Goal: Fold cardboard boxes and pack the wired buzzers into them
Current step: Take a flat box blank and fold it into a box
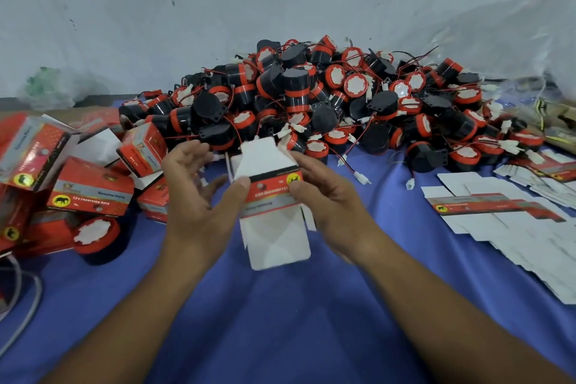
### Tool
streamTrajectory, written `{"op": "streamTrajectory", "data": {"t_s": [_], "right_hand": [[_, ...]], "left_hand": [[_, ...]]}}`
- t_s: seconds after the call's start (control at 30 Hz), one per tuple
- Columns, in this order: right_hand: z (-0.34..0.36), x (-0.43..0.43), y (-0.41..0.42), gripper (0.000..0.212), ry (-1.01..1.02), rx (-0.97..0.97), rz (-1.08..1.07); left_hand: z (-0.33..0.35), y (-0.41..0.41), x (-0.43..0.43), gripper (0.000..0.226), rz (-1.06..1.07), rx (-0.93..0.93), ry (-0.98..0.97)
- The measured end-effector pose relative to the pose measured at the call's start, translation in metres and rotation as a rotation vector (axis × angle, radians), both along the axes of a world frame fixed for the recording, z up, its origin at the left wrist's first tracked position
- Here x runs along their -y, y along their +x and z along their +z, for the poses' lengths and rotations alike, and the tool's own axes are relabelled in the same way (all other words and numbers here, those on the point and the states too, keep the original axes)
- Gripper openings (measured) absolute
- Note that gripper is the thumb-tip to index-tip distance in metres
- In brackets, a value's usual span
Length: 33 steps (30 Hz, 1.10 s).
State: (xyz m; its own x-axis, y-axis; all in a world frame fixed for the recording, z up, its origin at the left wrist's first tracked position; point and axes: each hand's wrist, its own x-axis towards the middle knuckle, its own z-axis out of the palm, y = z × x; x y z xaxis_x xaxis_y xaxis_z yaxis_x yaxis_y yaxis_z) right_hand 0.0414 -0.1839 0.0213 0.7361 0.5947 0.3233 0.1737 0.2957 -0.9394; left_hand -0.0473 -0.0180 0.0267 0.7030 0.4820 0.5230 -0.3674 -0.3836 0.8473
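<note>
A flat, unfolded cardboard box (274,206), red printed band across white flaps, is held above the blue cloth at centre. My left hand (199,193) has its thumb pressed on the box's left edge, its fingers spread and straight behind it. My right hand (330,196) pinches the right edge between thumb and fingers. Behind the box lies a large heap of black and red wired buzzers (311,103) with thin red and black leads and white plugs.
Several folded red boxes (90,187) are piled at the left, with one loose buzzer (98,238) beside them. A stack of flat box blanks (505,215) spreads across the right. A blue cloth (280,321) covers the table; clear plastic sheeting (530,40) hangs behind.
</note>
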Motion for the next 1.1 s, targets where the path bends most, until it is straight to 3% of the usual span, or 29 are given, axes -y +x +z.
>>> {"op": "streamTrajectory", "data": {"t_s": [0.07,0.13,0.27,0.43,0.57,0.63,0.7,0.87,0.97,1.1], "right_hand": [[-0.001,-0.002,0.003,0.04,0.085,-0.078,-0.019],[-0.002,-0.002,0.004,0.041,0.114,-0.099,0.015],[-0.003,-0.001,0.004,0.039,0.099,-0.098,0.052],[-0.004,0.0,0.001,0.023,-0.055,0.009,-0.129],[-0.005,-0.001,-0.003,0.03,-0.154,0.191,-0.206],[-0.006,-0.002,-0.005,0.03,-0.146,0.193,-0.187],[-0.009,-0.004,-0.004,0.025,-0.134,0.184,-0.189],[-0.016,-0.008,-0.001,0.024,-0.184,0.249,-0.262],[-0.017,-0.012,-0.002,0.027,-0.112,0.145,-0.199],[-0.019,-0.01,0.0,0.02,-0.158,0.107,-0.2]], "left_hand": [[-0.002,0.002,0.003,0.053,0.0,-0.061,-0.002],[-0.005,0.003,0.007,0.048,-0.146,-0.121,-0.05],[-0.004,0.003,0.012,0.038,-0.291,-0.102,-0.173],[-0.007,0.003,0.018,0.026,-0.317,-0.145,-0.224],[-0.014,0.006,0.014,0.046,-0.293,-0.174,-0.371],[-0.014,0.008,0.011,0.034,-0.282,-0.128,-0.444],[-0.014,0.009,0.009,0.023,-0.278,-0.085,-0.43],[-0.017,0.01,0.011,0.04,-0.184,-0.08,-0.26],[-0.017,0.008,0.014,0.024,-0.099,-0.094,-0.129],[-0.018,0.007,0.012,0.039,-0.098,-0.135,-0.197]]}}
